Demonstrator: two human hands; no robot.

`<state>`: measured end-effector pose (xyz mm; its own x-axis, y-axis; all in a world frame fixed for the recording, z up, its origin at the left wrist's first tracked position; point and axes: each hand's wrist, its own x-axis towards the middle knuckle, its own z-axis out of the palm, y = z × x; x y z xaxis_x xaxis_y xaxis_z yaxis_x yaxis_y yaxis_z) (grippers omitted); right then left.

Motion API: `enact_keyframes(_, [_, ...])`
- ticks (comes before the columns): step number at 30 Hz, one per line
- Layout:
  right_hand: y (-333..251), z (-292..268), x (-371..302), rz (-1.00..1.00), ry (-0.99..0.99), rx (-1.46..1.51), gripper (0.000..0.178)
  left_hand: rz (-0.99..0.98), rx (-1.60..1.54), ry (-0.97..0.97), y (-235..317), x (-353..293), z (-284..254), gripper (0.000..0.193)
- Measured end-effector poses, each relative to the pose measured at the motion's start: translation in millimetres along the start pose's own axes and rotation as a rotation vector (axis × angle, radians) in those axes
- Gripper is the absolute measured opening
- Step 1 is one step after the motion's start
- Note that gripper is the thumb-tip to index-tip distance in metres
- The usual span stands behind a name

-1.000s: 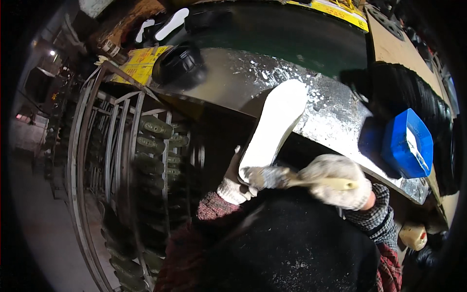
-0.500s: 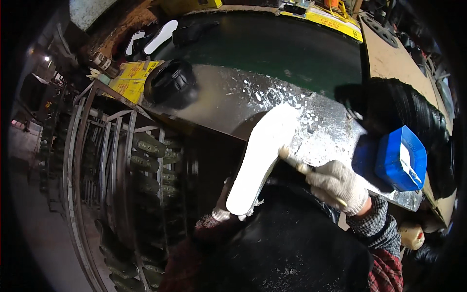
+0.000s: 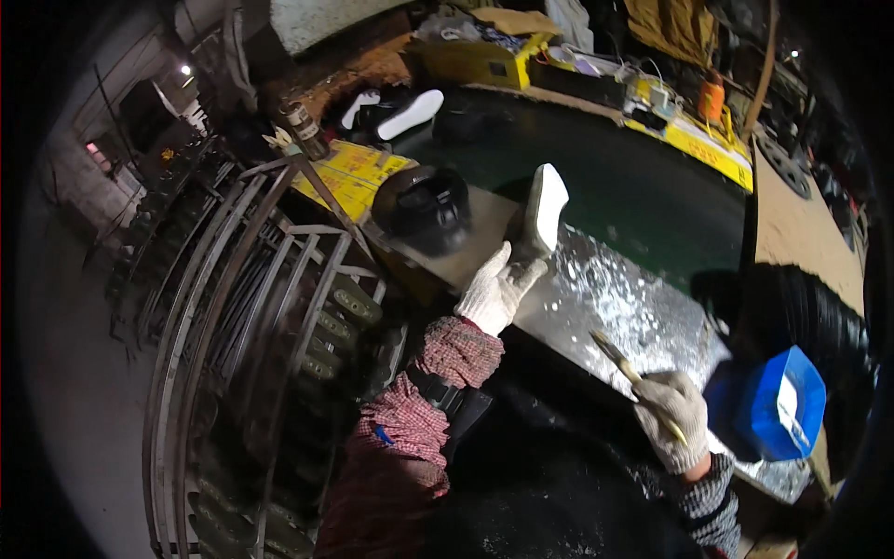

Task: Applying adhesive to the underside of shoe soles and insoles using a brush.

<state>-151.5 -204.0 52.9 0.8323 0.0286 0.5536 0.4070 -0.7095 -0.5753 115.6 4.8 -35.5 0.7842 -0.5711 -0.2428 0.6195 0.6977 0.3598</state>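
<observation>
My left hand (image 3: 492, 291), in a pale knitted glove, reaches out over the metal worktop. The near end of a shoe sole (image 3: 549, 210) sits between its thumb and fingers. This sole is tilted up on edge, its white-coated face turned to the right and its grey side to the left. My right hand (image 3: 672, 419), gloved too, is closed around a brush (image 3: 619, 359) with a light handle, its bristle end over the white-spattered worktop (image 3: 643, 321). Right of that hand stands a blue container (image 3: 764, 415) with white paste inside.
A dark green belt-like surface (image 3: 615, 186) stretches behind the worktop; a white sole (image 3: 412, 115) lies at its far left. A black rounded object (image 3: 424, 210) sits beside a yellow box (image 3: 349, 177). Metal racks (image 3: 200, 307) holding dark soles stand at left.
The sole has left the spot in front of me and moved up toward the green surface with my left hand. The brush has come off it. My view has turned left.
</observation>
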Motion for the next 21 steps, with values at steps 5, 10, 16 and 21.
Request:
enact_keyframes(5, [22.5, -17.7, -43.7, 0.323, 0.062, 0.010, 0.020, 1.116, 1.612, 0.335, 83.6, 16.5, 37.8, 0.040])
enact_keyframes(10, [23.0, -21.0, -63.1, 0.427, 0.129, 0.001, 0.017, 0.842, 2.541, 0.553, 136.9, 14.3, -4.6, 0.040])
enact_keyframes(16, [22.5, -64.5, -52.5, 0.283, 0.283, -0.075, 0.021, 0.958, 2.370, -0.444, 24.0, -62.6, 96.0, 0.017])
enact_keyframes(21, [29.6, -147.4, -93.6, 0.385, 0.705, -0.124, 0.020, 0.719, 2.378, -1.049, -55.1, -93.7, 115.0, 0.033])
